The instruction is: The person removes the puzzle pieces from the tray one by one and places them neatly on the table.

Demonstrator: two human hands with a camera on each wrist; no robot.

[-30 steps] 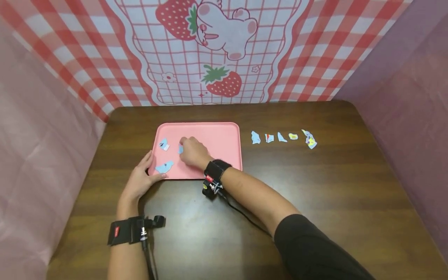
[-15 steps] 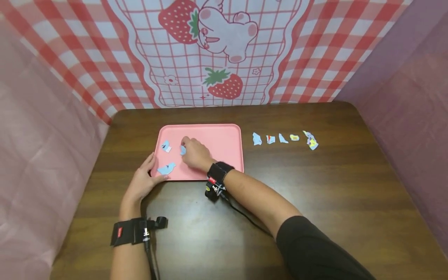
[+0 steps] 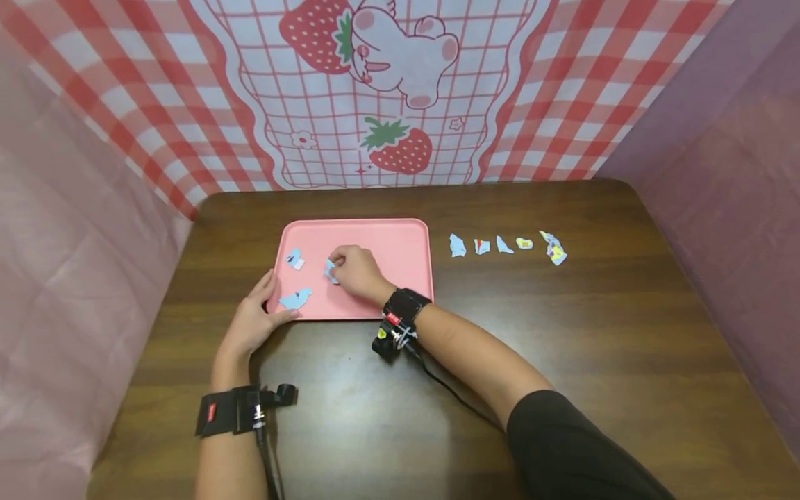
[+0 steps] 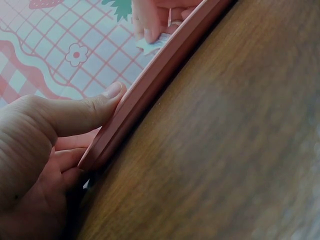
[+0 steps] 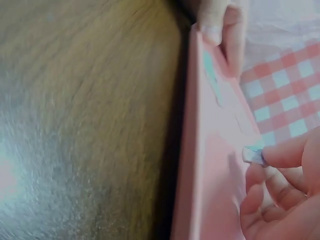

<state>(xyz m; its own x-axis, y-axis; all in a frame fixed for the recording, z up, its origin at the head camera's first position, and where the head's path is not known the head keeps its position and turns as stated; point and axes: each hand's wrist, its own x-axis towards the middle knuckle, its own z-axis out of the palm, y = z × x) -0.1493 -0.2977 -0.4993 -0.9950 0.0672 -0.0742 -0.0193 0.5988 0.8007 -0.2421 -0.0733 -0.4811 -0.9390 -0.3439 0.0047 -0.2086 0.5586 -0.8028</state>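
My right hand (image 3: 360, 271) pinches a small light-blue sticker-like paper piece (image 3: 330, 271) between thumb and finger, over the pink tray (image 3: 400, 260). In the right wrist view that piece (image 5: 254, 155) stands tilted at the fingertips. The left hand (image 3: 253, 316) grips the tray's near left corner. Its thumb (image 4: 92, 107) lies on the rim in the left wrist view, the other fingers along the left side. Two more blue pieces lie in the tray: one with a white corner (image 3: 295, 260) at the upper left, and a larger one (image 3: 296, 299) near the left thumb.
Right of the tray, a row of cut pieces lies on the brown wooden table (image 3: 562, 347): a blue piece (image 3: 457, 245), several small ones, and a larger purple-yellow piece (image 3: 553, 248). A checked cloth (image 3: 562, 104) hangs behind. A cable (image 3: 459, 399) trails from the right wrist.
My right hand has shifted a little to the right with the paper piece, and more of the piece now shows. The left hand keeps its grip on the tray corner.
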